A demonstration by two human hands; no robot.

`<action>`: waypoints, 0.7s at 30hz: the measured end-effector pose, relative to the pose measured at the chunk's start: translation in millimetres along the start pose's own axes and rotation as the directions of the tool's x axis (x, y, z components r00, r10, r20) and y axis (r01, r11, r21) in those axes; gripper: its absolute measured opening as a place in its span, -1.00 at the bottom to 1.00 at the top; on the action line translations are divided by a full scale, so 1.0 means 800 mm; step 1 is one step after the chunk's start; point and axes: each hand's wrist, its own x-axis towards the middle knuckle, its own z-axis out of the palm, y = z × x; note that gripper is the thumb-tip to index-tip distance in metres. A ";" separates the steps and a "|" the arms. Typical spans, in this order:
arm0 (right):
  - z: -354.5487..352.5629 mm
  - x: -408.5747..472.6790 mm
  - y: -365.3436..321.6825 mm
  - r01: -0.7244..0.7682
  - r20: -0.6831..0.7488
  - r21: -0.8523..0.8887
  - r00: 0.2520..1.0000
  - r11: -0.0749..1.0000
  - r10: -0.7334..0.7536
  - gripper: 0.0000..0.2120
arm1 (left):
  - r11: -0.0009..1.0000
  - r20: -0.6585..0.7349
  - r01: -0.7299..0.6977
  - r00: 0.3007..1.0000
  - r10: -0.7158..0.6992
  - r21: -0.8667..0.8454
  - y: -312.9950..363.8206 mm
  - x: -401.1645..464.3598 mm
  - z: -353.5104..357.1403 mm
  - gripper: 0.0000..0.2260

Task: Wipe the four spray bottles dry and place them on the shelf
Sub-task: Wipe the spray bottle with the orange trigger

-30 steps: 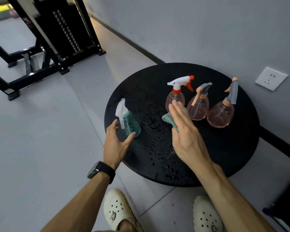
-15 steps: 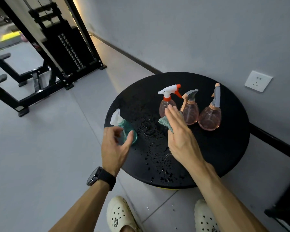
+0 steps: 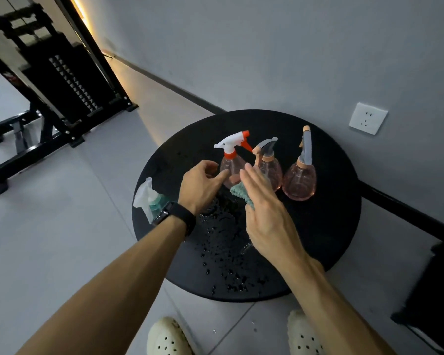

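Four spray bottles stand on a round black table (image 3: pixel 326 234). A teal bottle (image 3: pixel 153 202) with a white trigger is at the left edge, partly behind my left wrist. Three pink bottles stand at the back: one with a white and orange trigger (image 3: pixel 230 162), one with a grey trigger (image 3: pixel 271 170), and a third (image 3: pixel 299 184) at the right. My left hand (image 3: pixel 203 184) reaches to the white-and-orange one, its index fingertip at the bottle's side, fingers loosely curled. My right hand (image 3: pixel 263 211) has straight fingers over a teal cloth (image 3: pixel 239 194) beside that bottle.
Water drops (image 3: pixel 215 231) cover the table's front half. A wall socket (image 3: pixel 367 118) is on the grey wall behind. A black weight machine (image 3: pixel 67 80) stands at the far left. A dark object (image 3: pixel 431 290) sits low at the right. My shoes (image 3: pixel 169 336) are below the table edge.
My left hand left the teal bottle and moved right to the pink bottle with the white and orange trigger. My right hand stayed over the cloth. The view tilted.
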 end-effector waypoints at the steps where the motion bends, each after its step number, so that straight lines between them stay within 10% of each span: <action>1: 0.001 0.002 0.001 -0.005 -0.006 0.004 1.000 1.000 0.005 -0.41 | 1.000 0.003 0.001 1.000 -0.001 0.010 0.000 0.008 0.005 -0.62; 21: 0.030 0.015 0.006 -0.010 -0.038 0.021 0.999 1.000 0.011 -0.41 | 0.997 0.066 0.042 0.997 -0.038 -0.060 -0.014 0.099 0.067 -0.74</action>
